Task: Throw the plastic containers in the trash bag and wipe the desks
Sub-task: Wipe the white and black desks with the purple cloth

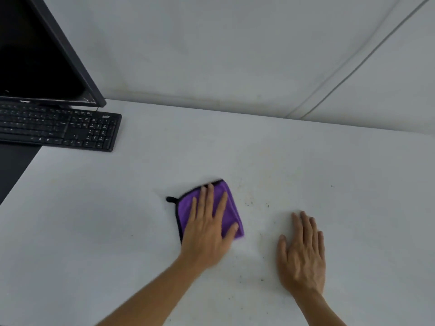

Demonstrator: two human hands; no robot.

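A: Right, status on the cloth?

B: Purple cloth, black trim, folded, lying flat on the white desk. Well right of the keyboard and nearer the person than it. Small black loop sticks out at the cloth's left corner.

A: Hands?

B: Left hand is flat on top of the cloth, fingers spread, palm pressing down. Not clamped around it, just laid over it. Right hand is just right of the cloth, not touching it, flat on the bare desk, fingers extended and close together, holding nothing.

A: Desk surface?

B: Small dark specks and faint marks between the cloth and the right hand, plus a few right of the cloth's far edge.

A: Anything else?

B: Dark monitor directly behind the keyboard. Keyboard sits at the desk's far-left corner, partly on a darker surface. No containers or trash bag in view.
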